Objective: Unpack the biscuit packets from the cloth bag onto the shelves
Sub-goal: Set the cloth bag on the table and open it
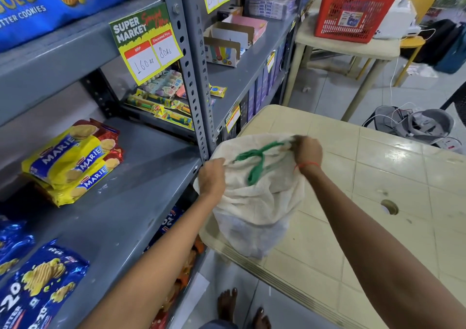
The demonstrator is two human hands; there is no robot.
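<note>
Grey metal shelves (141,177) run along the left of a tiled shop floor, with yellow Marie packets (71,162) stacked on the middle shelf and blue butter-cookie packets (37,283) lying nearer the front. Beside the rack stands a cream plastic counter (378,190), and the cloth bag (259,197) sits upright on its near corner, touching the shelf post. Both hands hold the bag's mouth: the left hand (211,179) has its grip closed on the left rim, the right hand (307,152) pinches the far rim by the green drawstring (257,159). A red basket (353,8) rests on another table behind
</note>
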